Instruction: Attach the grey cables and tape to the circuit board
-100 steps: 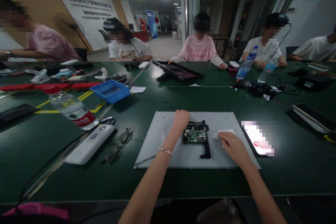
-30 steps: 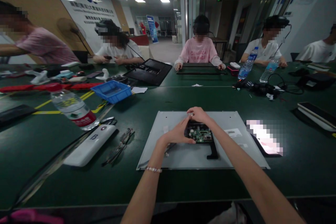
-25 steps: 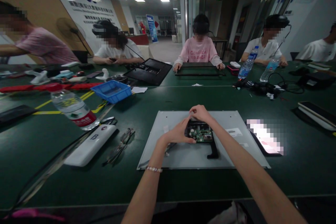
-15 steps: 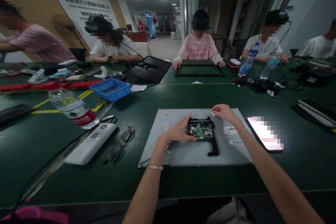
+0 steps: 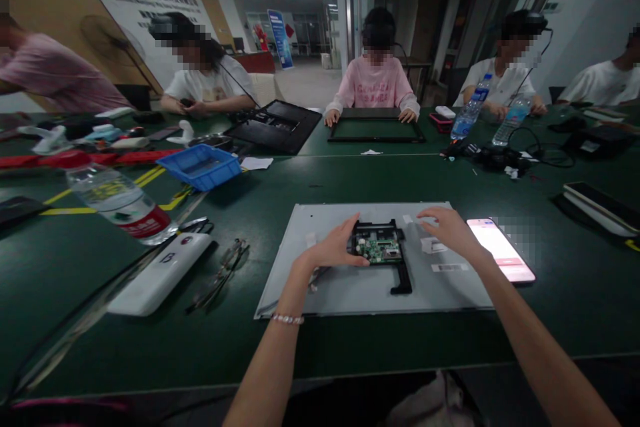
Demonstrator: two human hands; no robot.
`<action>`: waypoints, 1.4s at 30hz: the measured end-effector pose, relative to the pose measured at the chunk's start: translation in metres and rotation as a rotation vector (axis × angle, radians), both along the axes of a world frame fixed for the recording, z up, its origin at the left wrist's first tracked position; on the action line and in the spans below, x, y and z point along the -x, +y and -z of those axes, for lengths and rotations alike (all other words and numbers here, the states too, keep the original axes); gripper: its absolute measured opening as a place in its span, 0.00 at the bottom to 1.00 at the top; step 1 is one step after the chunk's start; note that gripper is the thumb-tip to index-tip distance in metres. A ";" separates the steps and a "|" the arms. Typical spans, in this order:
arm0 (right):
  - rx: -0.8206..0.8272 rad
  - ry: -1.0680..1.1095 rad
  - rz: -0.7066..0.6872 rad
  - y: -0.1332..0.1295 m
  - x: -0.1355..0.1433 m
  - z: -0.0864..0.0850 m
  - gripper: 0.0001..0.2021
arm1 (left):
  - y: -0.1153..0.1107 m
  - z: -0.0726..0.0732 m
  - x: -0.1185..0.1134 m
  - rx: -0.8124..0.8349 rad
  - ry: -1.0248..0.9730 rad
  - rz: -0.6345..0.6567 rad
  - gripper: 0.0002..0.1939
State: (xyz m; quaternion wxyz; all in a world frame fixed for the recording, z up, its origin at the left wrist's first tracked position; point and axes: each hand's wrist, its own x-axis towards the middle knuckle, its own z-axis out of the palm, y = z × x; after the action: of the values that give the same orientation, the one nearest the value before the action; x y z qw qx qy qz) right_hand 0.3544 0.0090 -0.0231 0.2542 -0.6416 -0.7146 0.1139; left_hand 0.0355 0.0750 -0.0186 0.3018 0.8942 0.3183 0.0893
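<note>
A black plastic bracket (image 5: 401, 278) carrying a green circuit board (image 5: 381, 251) lies on a pale grey flat panel (image 5: 345, 293). My left hand (image 5: 333, 247) spans the bracket's left side, thumb at the lower edge and fingers at the upper one, holding it down. Just right of the bracket, my right hand (image 5: 453, 230) hovers over the panel, fingers apart and nothing visible in them. A small white piece of tape (image 5: 407, 219) sits near its fingertips. White stickers, one a barcode label (image 5: 449, 268), are on the panel beneath that hand.
A lit phone (image 5: 500, 247) lies right of the panel. To the left are glasses (image 5: 220, 273), a white power bank (image 5: 163, 273), a tilted water bottle (image 5: 120, 200) and a blue tray (image 5: 203, 170). Across the table, a person in pink touches a black frame (image 5: 375, 140).
My right hand has let go of the small white tape and moved slightly right, its fingers opening. My left hand stays on the bracket. The view has shifted slightly.
</note>
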 end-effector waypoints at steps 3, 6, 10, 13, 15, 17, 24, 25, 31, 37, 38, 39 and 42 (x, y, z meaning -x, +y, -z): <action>-0.002 -0.042 0.021 -0.015 0.004 -0.001 0.12 | 0.001 -0.001 0.000 0.003 -0.015 0.004 0.58; 0.034 -0.024 0.061 -0.021 0.008 0.003 0.12 | 0.001 -0.001 0.000 0.012 -0.015 0.008 0.58; 0.133 0.100 0.028 -0.024 0.009 0.011 0.12 | 0.001 -0.004 -0.001 0.017 -0.019 0.012 0.57; 0.221 0.215 0.028 -0.026 0.007 0.013 0.12 | 0.000 -0.006 -0.002 0.013 -0.021 0.015 0.56; 0.270 0.253 0.026 -0.028 0.005 0.012 0.12 | 0.000 -0.006 -0.002 0.008 -0.019 0.019 0.56; 0.285 0.249 0.039 -0.031 0.003 0.010 0.11 | 0.001 -0.006 -0.002 0.007 -0.016 0.021 0.55; 0.180 -0.017 0.128 -0.034 -0.002 0.004 0.10 | -0.002 -0.011 -0.003 0.031 0.001 0.004 0.56; 0.147 -0.079 0.121 -0.032 -0.001 0.002 0.10 | -0.003 -0.012 -0.003 0.032 0.004 0.001 0.56; 0.015 -0.333 -0.062 -0.014 0.015 -0.011 0.15 | -0.002 -0.009 -0.002 0.023 -0.012 0.008 0.56; 0.030 -0.501 -0.097 0.013 0.031 -0.008 0.10 | -0.001 -0.006 -0.002 0.016 -0.003 0.006 0.56; 0.039 -0.513 -0.087 0.016 0.031 -0.007 0.10 | 0.000 -0.005 -0.002 0.014 -0.006 0.007 0.57; 0.044 -0.518 -0.079 0.018 0.032 -0.005 0.11 | 0.000 -0.005 -0.001 0.010 -0.013 0.008 0.57; 0.039 -0.516 -0.062 0.022 0.031 -0.003 0.11 | 0.001 -0.003 -0.001 0.007 -0.026 0.015 0.57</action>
State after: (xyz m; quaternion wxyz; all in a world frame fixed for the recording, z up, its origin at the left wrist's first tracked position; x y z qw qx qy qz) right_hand 0.3238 0.0308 -0.0198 0.0474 -0.6319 -0.7729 -0.0322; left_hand 0.0366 0.0756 -0.0153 0.3098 0.8943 0.3079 0.0973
